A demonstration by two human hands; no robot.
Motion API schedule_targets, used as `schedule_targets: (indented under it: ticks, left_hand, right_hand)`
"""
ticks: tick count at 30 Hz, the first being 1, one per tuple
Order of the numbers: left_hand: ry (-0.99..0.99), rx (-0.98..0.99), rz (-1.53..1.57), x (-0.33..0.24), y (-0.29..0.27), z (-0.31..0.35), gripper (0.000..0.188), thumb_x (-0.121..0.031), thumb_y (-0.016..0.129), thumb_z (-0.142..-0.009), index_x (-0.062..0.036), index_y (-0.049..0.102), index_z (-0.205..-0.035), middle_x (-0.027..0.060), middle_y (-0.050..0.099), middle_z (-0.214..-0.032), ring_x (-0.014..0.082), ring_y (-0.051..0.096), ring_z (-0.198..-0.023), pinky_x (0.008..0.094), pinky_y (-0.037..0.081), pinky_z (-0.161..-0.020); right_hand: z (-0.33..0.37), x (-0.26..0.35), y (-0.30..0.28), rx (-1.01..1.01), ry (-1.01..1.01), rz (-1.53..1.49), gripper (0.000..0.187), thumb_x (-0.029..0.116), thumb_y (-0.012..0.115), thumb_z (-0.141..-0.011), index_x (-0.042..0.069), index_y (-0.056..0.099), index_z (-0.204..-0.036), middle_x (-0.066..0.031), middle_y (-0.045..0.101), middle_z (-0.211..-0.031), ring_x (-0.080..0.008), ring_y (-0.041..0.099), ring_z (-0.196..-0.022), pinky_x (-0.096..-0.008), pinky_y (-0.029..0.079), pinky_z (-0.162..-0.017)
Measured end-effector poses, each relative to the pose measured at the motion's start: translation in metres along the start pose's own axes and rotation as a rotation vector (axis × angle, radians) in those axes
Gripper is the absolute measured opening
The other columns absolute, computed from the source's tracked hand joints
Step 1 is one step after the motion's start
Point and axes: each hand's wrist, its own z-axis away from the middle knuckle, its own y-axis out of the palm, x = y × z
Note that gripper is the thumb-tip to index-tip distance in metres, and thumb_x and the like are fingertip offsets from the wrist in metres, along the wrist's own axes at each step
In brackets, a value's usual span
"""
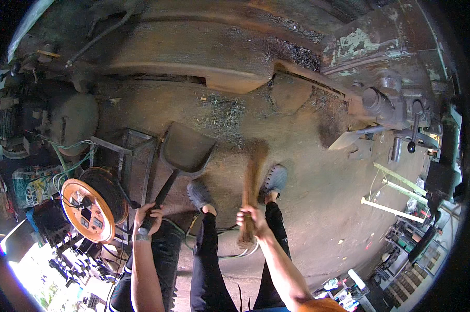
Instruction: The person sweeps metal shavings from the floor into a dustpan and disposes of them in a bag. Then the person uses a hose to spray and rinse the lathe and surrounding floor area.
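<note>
My left hand (148,215) is closed around the dark handle of a shovel (185,151). Its wide grey scoop lies low over the floor, left of my feet. A brown short-handled broom (247,197) is gripped in my right hand (253,221). The broom's far end is smeared by motion between the shovel and my right shoe, and its near end sticks out below my fist. Dark metal shavings (220,118) are scattered on the brown floor (292,125) beyond the scoop and the broom.
An orange cable reel (87,210) and a metal frame (124,156) stand at the left, near an electric motor (10,118). Machinery with a handwheel and levers (396,99) is at the right. More shavings (302,54) lie along the machine base. Hoses (229,256) run behind my feet.
</note>
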Motion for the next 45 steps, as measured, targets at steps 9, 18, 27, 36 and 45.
schedule_targets:
  ticks: [9,18,27,36,45]
  left_hand:
    - [-0.108,-0.216,-0.128,-0.018,-0.010,0.038,0.014,-0.006,0.052,-0.088,0.0059,0.046,-0.092,0.0092,0.048,-0.077,0.0137,0.050,-0.061,0.0242,0.042,-0.049]
    - [0.054,-0.191,-0.297,-0.022,0.007,0.007,0.012,-0.004,0.057,-0.083,0.0015,0.047,-0.084,0.0121,0.049,-0.074,0.0181,0.049,-0.063,0.0273,0.045,-0.050]
    - [0.126,-0.025,-0.185,-0.016,0.050,0.019,0.023,-0.002,0.064,-0.075,0.0121,0.054,-0.091,0.0204,0.048,-0.088,0.0234,0.051,-0.075,0.0280,0.049,-0.062]
    - [0.038,-0.058,-0.219,-0.034,0.049,0.004,0.014,0.000,0.062,-0.078,0.0083,0.051,-0.082,0.0170,0.046,-0.085,0.0219,0.048,-0.069,0.0288,0.047,-0.058]
    - [0.033,-0.179,-0.278,-0.028,0.054,0.005,0.009,0.003,0.053,-0.082,0.0025,0.048,-0.076,0.0136,0.049,-0.071,0.0213,0.050,-0.059,0.0291,0.047,-0.048]
  right_hand:
    - [0.074,-0.026,0.013,-0.138,-0.046,0.049,0.016,0.016,0.056,-0.083,0.011,0.041,-0.079,-0.0032,0.047,-0.069,-0.0144,0.046,-0.056,-0.0284,0.042,-0.051]
    - [-0.063,-0.078,0.088,0.049,-0.017,-0.319,0.018,0.018,0.057,-0.079,0.005,0.048,-0.072,-0.0043,0.047,-0.065,-0.0163,0.048,-0.057,-0.0298,0.044,-0.056]
    - [0.046,-0.053,0.106,-0.118,-0.132,0.089,0.012,0.013,0.059,-0.082,0.009,0.048,-0.079,-0.0028,0.052,-0.067,-0.0141,0.050,-0.054,-0.0295,0.042,-0.050]
    - [-0.090,0.007,0.073,-0.044,-0.169,0.378,0.020,0.022,0.059,-0.085,0.002,0.054,-0.087,-0.0100,0.057,-0.070,-0.0212,0.060,-0.059,-0.0360,0.053,-0.052]
    - [0.041,-0.040,0.069,-0.068,-0.070,0.247,0.017,0.017,0.061,-0.084,0.002,0.054,-0.084,-0.0085,0.054,-0.068,-0.0222,0.057,-0.053,-0.0365,0.050,-0.047]
